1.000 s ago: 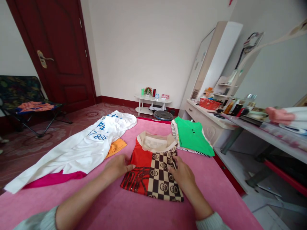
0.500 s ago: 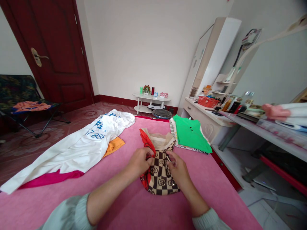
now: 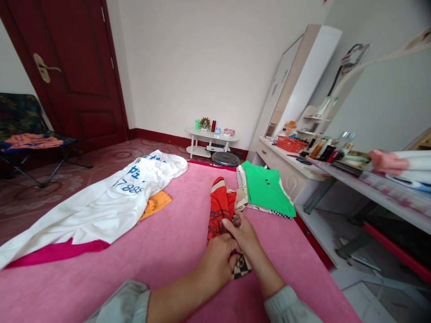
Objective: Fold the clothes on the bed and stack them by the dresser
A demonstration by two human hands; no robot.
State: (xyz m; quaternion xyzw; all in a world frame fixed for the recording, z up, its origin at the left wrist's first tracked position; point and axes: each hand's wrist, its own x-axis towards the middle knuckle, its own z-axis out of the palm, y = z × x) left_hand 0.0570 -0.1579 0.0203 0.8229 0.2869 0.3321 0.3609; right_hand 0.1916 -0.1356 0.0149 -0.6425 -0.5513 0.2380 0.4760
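The greatest area is taken up by a pink surface [image 3: 188, 202], across which the clothes are spread. A dark red door [image 3: 67, 67] is seen at the far left, and a tall white cabinet [image 3: 313, 67] at the far right. Beside the cabinet, a white dresser [image 3: 278, 152] is crowded with bottles and a red basket [image 3: 290, 144]. A folding chair [image 3: 20, 116] with a salmon cloth on it is placed near the door, and a low white table [image 3: 210, 135] against the far wall.

On the pink surface, a long white shirt [image 3: 97, 206] with blue lettering is laid along the left, with magenta cloth [image 3: 63, 253] showing under its near edge and an orange cloth [image 3: 156, 204] at its right side. A green shirt [image 3: 266, 186] is laid flat on other clothes at the right.

Between them, a red and checked shirt [image 3: 220, 206] is doubled over lengthwise. Its near end is gripped by the curled fingers of the left hand [image 3: 219, 260]; its right side is pinched by the fingers of the right hand [image 3: 244, 233], though some fingertips seem hidden by the cloth.
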